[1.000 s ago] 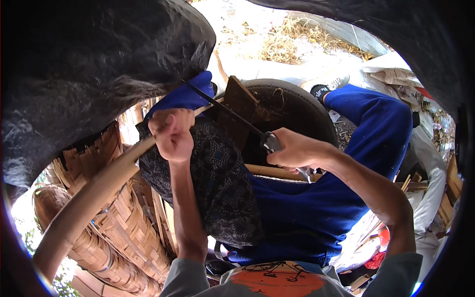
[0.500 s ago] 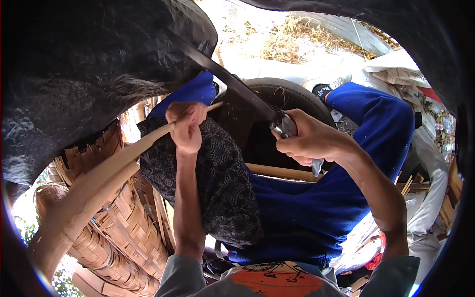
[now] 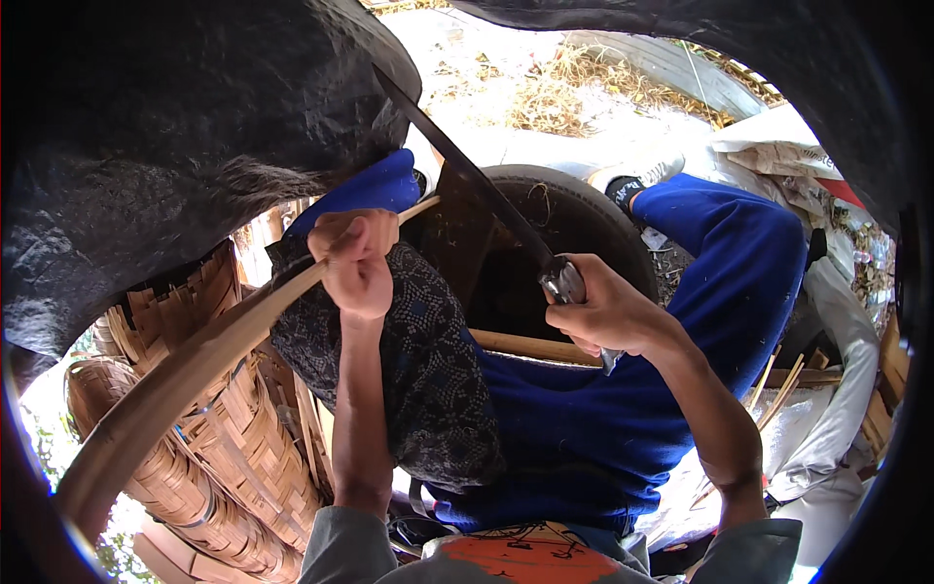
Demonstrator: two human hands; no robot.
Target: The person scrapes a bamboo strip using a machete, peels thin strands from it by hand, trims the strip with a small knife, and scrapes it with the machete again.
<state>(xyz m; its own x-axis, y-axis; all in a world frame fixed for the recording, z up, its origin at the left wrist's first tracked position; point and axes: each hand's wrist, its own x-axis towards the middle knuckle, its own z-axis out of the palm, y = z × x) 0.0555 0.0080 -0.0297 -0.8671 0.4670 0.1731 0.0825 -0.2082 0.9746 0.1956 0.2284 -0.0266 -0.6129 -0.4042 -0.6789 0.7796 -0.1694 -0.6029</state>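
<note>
My left hand [image 3: 354, 261] is closed round a long pale bamboo strip [image 3: 209, 346] near its narrow far end. That strip runs back past my left side to the lower left rim, and its tip pokes out to the right of my fist. In my right hand [image 3: 611, 310] is the dark handle of a long-bladed machete [image 3: 477, 180]. Its blade slants up and to the left, beyond the strip's tip and apart from it. A dark patterned cloth [image 3: 413, 380] covers my left thigh, under my left forearm.
A black tyre [image 3: 603, 219] lies between my legs, with a piece of bamboo [image 3: 540, 347] across its near side. Woven bamboo rolls [image 3: 224, 477] stand at the left. Black sheeting [image 3: 165, 146] hangs over the upper left. Pale sacks [image 3: 842, 360] and sticks lie at the right.
The machete has swung a little, its tip now showing farther right and more upright. My left hand has shifted slightly left with the bamboo strip; my right elbow has drawn inward.
</note>
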